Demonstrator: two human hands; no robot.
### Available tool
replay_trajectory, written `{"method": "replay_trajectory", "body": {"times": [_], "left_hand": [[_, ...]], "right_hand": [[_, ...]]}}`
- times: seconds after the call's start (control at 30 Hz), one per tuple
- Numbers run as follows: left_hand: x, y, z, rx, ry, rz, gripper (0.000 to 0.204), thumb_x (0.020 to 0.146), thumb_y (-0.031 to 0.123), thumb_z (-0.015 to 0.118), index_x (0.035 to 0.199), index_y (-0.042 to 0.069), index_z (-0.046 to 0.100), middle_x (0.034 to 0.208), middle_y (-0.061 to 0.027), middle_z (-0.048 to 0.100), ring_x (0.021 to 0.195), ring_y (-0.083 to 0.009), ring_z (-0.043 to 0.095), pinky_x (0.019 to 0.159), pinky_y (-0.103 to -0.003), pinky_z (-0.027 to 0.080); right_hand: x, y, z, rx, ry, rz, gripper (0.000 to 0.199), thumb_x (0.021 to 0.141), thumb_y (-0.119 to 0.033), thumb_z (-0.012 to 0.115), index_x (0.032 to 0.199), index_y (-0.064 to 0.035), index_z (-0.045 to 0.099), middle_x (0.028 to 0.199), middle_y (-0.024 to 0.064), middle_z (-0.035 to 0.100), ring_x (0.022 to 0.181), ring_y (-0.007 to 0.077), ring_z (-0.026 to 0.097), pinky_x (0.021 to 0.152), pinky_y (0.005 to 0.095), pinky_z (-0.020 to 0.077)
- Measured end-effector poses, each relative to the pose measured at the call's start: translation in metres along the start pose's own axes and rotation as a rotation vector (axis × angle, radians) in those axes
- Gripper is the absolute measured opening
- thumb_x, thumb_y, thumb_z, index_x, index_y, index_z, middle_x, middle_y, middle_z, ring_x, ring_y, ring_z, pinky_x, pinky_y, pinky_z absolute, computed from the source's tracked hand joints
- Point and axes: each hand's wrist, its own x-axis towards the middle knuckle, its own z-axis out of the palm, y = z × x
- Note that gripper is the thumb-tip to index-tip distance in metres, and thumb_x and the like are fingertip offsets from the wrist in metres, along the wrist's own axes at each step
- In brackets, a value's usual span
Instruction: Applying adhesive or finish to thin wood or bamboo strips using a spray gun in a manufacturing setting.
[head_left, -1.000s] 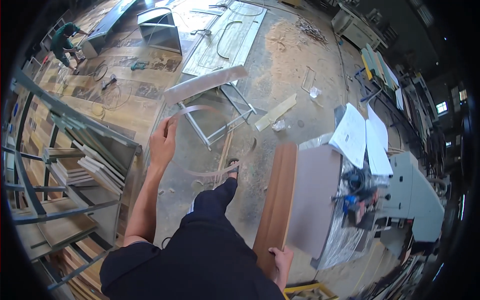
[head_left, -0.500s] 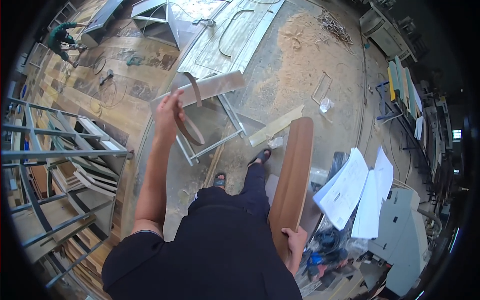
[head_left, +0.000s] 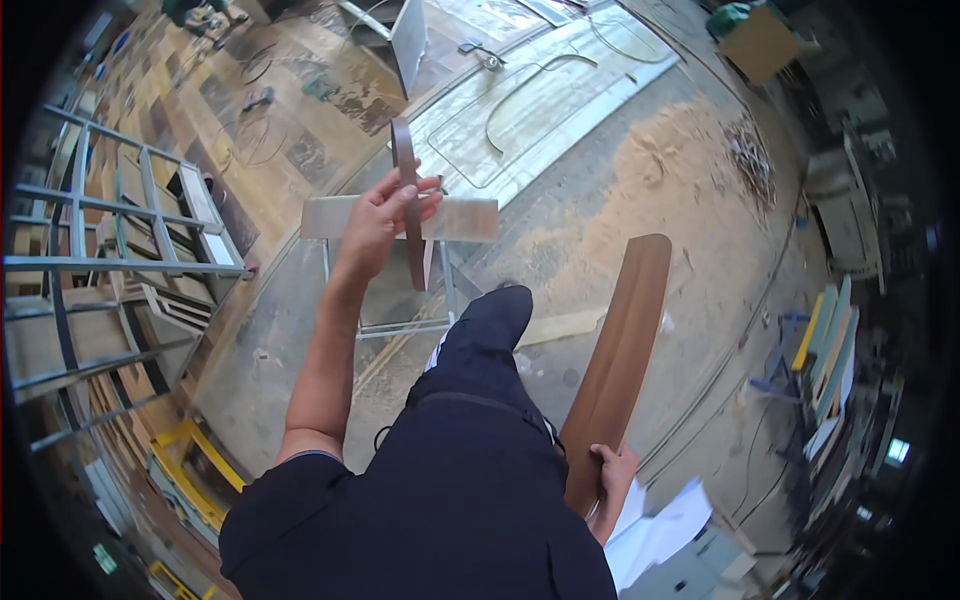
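A thin, bent brown strip, like edge banding (head_left: 403, 150), is held out ahead of me by my left hand (head_left: 375, 225). It passes between the thumb and the fingers, which are partly spread, and its lower end hangs free. My right hand (head_left: 615, 472) grips the near end of a long brown wooden panel (head_left: 622, 345) with a lengthwise ridge and a rounded far end. The panel slants upward along my right side. Beyond the left hand, a pale board (head_left: 465, 220) lies across a metal frame stand (head_left: 405, 328).
On the left stands a metal rack (head_left: 130, 265) with boards. Ahead lie a large pale sheet (head_left: 540, 100) and a sawdust pile (head_left: 670, 150). White papers (head_left: 660, 535) sit at lower right, with leaning boards (head_left: 828, 345) farther right. Another person (head_left: 200, 15) is at the far left.
I have stepped forward and turned left, with one leg raised. The left hand has moved rightward, and its strip now hangs more upright. The panel stays in my right hand; the papers have slipped rearward.
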Motion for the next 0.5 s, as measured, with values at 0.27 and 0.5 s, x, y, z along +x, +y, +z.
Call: {"method": "replay_trajectory", "body": {"times": [0.27,0.5], "left_hand": [[0.193,-0.068,0.032,-0.088,0.328,-0.086,0.037,0.109,0.024,0.059,0.136,0.000,0.064,0.115,-0.0141,0.075,0.093,-0.0230,0.077,0.083,-0.033,0.064],[0.314,-0.056,0.093,-0.039,0.469,-0.346,0.037,0.104,0.041,0.066,0.088,0.008,0.066,0.058,0.0037,0.052,0.040,-0.0083,0.047,0.038,-0.025,0.038]], "right_hand": [[0.227,-0.214,0.056,-0.369,-0.194,-0.135,0.032,0.075,-0.016,0.083,0.095,0.0081,0.075,0.085,0.0141,0.078,0.076,0.0197,0.072,0.071,0.0375,0.0577],[0.424,-0.372,0.086,-0.557,-0.386,-0.179,0.022,0.076,-0.004,0.077,0.096,0.0050,0.076,0.087,0.0062,0.076,0.082,0.0141,0.070,0.076,0.0319,0.0565]]}}
